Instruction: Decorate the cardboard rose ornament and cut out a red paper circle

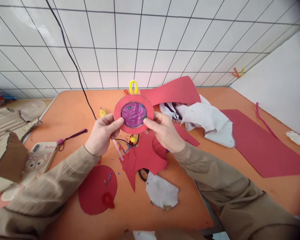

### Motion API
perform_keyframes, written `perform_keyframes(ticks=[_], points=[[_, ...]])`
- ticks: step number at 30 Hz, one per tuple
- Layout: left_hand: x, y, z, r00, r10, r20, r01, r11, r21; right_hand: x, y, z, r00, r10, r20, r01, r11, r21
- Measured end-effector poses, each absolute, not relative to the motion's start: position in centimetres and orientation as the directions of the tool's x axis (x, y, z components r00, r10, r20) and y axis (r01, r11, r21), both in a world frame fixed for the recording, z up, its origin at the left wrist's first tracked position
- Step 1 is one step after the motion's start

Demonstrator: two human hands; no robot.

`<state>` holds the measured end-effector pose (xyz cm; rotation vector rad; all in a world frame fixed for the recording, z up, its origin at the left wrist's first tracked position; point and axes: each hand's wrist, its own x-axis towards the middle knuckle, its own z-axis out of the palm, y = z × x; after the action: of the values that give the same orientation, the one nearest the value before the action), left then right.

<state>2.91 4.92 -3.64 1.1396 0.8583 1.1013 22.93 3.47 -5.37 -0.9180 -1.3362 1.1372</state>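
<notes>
A round red ornament (118, 107) with a purple flower picture in its middle is held up between both hands above the orange table. My left hand (102, 130) pinches its left edge, thumb on the front. On the right edge my right hand (165, 129) grips it the same way. A yellow fuzzy loop (133, 87) stands up from its top. Below it hangs a yellow bead (133, 139) with dark cord. Behind and under the ornament lie cut red paper scraps (146, 155).
A red paper circle (97, 190) lies at the front left, near a phone (41, 156), a purple tassel (76, 134) and torn cardboard (11, 153). White cloth (207, 120) and a red sheet (260, 143) are to the right. A black cable (73, 61) hangs before the tiled wall.
</notes>
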Motion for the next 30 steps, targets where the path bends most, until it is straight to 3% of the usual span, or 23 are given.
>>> perform_keyframes(ticks=[4,10,17,23,28,30], points=[[2.1,5.2,-1.7,0.106,0.994,0.019,-0.271,0.011,0.963,23.1,4.1,-4.1,-0.136,0.942,0.307,-0.025,0.306,-0.952],[0.7,5.6,0.1,0.0,1.0,0.002,-0.358,-0.002,0.934,23.2,4.1,-3.2,-0.205,0.939,0.276,0.384,0.337,-0.86],[1.3,5.1,-0.2,0.063,0.995,-0.076,-0.33,0.092,0.939,22.9,3.0,-4.0,-0.332,0.935,0.123,0.324,0.236,-0.916],[1.0,4.9,0.2,0.038,0.999,-0.032,-0.334,0.043,0.942,20.9,2.0,-3.7,-0.532,0.839,0.115,0.473,0.407,-0.782],[0.8,5.1,-0.3,0.036,0.999,-0.035,-0.335,0.045,0.941,20.1,3.8,-3.2,-0.475,0.871,0.127,0.489,0.382,-0.784],[0.6,5.2,-0.4,0.032,0.999,-0.021,-0.353,0.031,0.935,19.7,4.5,-3.3,-0.48,0.87,0.114,0.55,0.4,-0.733]])
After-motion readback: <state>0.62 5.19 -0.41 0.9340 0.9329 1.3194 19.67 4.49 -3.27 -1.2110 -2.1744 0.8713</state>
